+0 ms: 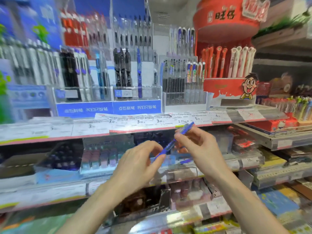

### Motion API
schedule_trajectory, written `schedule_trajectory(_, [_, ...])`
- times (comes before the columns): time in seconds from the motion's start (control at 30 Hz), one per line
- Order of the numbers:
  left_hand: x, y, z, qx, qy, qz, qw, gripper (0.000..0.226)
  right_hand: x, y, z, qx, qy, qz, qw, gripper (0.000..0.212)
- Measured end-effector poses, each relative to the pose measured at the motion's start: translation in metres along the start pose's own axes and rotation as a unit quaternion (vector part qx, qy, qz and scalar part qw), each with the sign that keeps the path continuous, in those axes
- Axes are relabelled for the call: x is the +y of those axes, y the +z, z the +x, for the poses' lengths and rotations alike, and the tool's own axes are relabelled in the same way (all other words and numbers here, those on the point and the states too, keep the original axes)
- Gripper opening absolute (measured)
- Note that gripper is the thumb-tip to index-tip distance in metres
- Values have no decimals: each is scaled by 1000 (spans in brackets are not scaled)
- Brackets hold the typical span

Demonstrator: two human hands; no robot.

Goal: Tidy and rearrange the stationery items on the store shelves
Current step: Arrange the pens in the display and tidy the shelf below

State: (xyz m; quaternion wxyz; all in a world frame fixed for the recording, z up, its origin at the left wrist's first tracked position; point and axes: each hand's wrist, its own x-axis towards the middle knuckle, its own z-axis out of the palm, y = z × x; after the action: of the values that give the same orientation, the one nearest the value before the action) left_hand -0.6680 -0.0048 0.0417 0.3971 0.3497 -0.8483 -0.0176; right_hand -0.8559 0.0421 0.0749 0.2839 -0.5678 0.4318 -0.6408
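Head view shows both hands raised in front of the shelves, sharing one blue pen [170, 145]. The right hand [195, 146] pinches its upper barrel, with the cap end poking out above the fingers toward the price strip [140, 123]. The left hand [138, 163] curls its fingertips round the lower tip end, so the pen slants between them, clear of any shelf. A second short blue piece [185, 160] shows just below the right hand (too blurred to say whether it is held or lying on the shelf behind).

The step in hand looks like checking or straightening the pen before it goes back. The clear pen holders [136, 94] on the top shelf carry a lone blue pen [139, 71] beside black ones, which seems the likeliest slot. To do it well, keep one hand firm on the barrel, free the other, then lower the pen upright into that compartment without knocking its neighbours. The red cartoon display [228, 88] stands to the right.
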Motion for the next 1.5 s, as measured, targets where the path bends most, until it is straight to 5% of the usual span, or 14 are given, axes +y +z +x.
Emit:
schedule_trajectory(0.3, [13, -72, 41, 101, 7, 75, 992, 15, -66, 39, 57, -4, -93, 28, 995, 29])
schedule_trajectory(0.6, [-6, -99, 88, 159, 17, 216, 963, 27, -120, 40, 130, 40, -182, -96, 978, 26])
schedule_trajectory(0.87, [-22, -95, 92, 131, -2, 285, 950, 43, -134, 60, 170, 65, -245, -214, 944, 37])
schedule_trajectory(1.5, [-31, -93, 88, 121, 8, 314, 942, 50, -120, 78, 171, 28, -218, -397, 891, 33])
